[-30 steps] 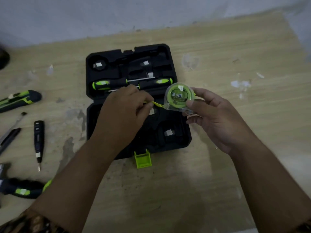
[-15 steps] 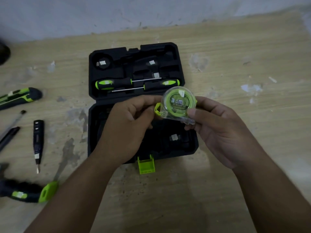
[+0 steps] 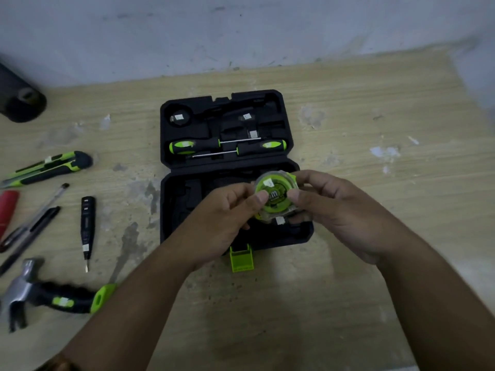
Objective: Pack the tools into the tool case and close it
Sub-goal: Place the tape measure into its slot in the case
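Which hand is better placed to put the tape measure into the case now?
Probably the right hand: it wraps the tape measure from the side and beneath, directly over the open tool case. The left hand only pinches its edge with fingertips.

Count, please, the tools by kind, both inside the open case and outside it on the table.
Screwdrivers, in the case: 2
Tape measure, held by both hands: 1
Utility knife: 1
Tester pen: 1
Hammer: 1
Pens: 2
Red object, cut off by the frame, kind unclear: 1
Total: 9
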